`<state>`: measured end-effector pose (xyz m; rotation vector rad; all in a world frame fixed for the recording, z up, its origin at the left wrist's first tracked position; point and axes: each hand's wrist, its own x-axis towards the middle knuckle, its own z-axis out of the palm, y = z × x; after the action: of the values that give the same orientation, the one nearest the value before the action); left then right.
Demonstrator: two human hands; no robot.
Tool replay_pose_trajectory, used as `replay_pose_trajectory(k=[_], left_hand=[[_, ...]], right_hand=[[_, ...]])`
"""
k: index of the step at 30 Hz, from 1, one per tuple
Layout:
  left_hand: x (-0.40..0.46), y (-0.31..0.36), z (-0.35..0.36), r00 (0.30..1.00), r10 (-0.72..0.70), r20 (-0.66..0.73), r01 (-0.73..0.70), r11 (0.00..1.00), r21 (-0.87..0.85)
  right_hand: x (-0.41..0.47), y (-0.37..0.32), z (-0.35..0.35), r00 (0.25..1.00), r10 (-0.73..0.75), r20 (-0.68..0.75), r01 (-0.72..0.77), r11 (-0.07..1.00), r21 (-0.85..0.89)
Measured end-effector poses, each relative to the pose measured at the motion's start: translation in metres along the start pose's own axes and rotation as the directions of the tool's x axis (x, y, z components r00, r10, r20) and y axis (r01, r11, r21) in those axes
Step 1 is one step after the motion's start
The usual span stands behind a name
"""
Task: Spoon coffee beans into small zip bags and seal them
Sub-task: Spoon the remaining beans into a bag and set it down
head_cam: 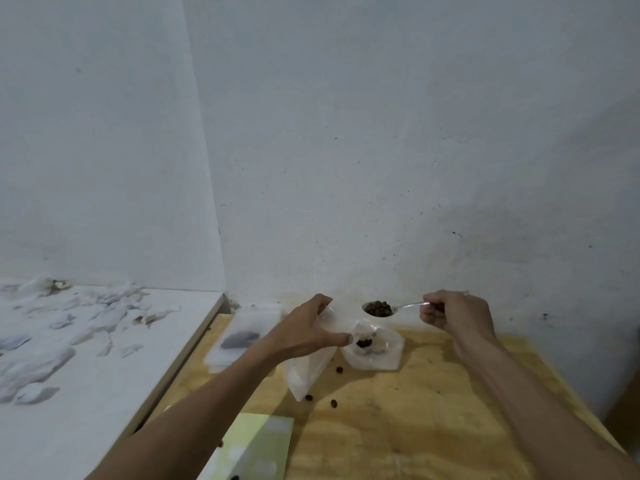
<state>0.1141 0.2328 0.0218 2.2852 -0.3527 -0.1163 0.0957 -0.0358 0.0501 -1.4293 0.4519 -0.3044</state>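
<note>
My left hand grips the top of a small clear zip bag, which hangs down with its bottom on the wooden table. My right hand pinches the handle of a metal spoon. The spoon's bowl is heaped with dark coffee beans and hovers just right of the bag's mouth. Below the spoon stands an open clear bag of beans. A few loose beans lie on the table near the small bag.
A stack of flat zip bags, the top one holding beans, lies at the table's back left. A pale green sheet lies at the near edge. Left of the table, a white surface carries many crumpled white scraps. A white wall stands close behind.
</note>
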Motion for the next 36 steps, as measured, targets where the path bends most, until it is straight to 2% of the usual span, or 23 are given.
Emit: replay_pose_trajectory(k=[3,6,10,13,15,18,21,25,31,36], left_hand=[[-0.002,0.005,-0.001,1.0,0.022,0.001,-0.022,1.0,-0.007],[-0.003,0.014,0.003,0.999,0.029,0.015,-0.029,1.0,0.009],[0.001,0.017,0.007,0.999,0.01,0.039,-0.012,0.999,0.042],[0.005,0.014,0.003,0.998,-0.027,0.05,0.028,0.999,-0.021],[0.007,0.012,0.001,0.997,-0.065,0.046,0.068,0.996,-0.06],[0.012,0.005,-0.002,0.987,-0.144,0.078,0.154,0.976,-0.153],[0.015,0.006,0.0,0.969,-0.152,0.195,0.196,0.953,-0.231],[0.021,0.009,0.01,0.93,-0.207,0.305,0.284,0.929,-0.237],[0.034,0.004,0.021,0.941,-0.306,0.145,0.335,0.906,-0.26],[0.033,0.005,0.022,0.923,-0.257,0.287,0.35,0.87,-0.348]], right_hand=[[-0.003,-0.02,0.006,0.997,-0.068,0.042,0.069,0.998,-0.005],[-0.012,-0.029,0.016,0.98,-0.157,0.118,0.174,0.974,-0.147],[-0.031,-0.035,0.026,0.931,-0.284,0.229,0.346,0.888,-0.303],[-0.037,-0.042,0.025,0.904,-0.382,0.191,0.426,0.843,-0.33],[-0.033,-0.043,0.02,0.896,-0.426,0.126,0.441,0.821,-0.363],[-0.028,-0.028,0.011,0.897,-0.431,0.101,0.425,0.774,-0.47],[-0.025,0.007,0.01,0.906,-0.411,0.104,0.398,0.739,-0.544],[-0.021,0.047,0.015,0.879,-0.456,0.139,0.432,0.638,-0.638],[-0.026,0.055,0.02,0.843,-0.503,0.189,0.489,0.572,-0.658],[-0.029,0.061,0.019,0.844,-0.518,0.141,0.463,0.57,-0.679]])
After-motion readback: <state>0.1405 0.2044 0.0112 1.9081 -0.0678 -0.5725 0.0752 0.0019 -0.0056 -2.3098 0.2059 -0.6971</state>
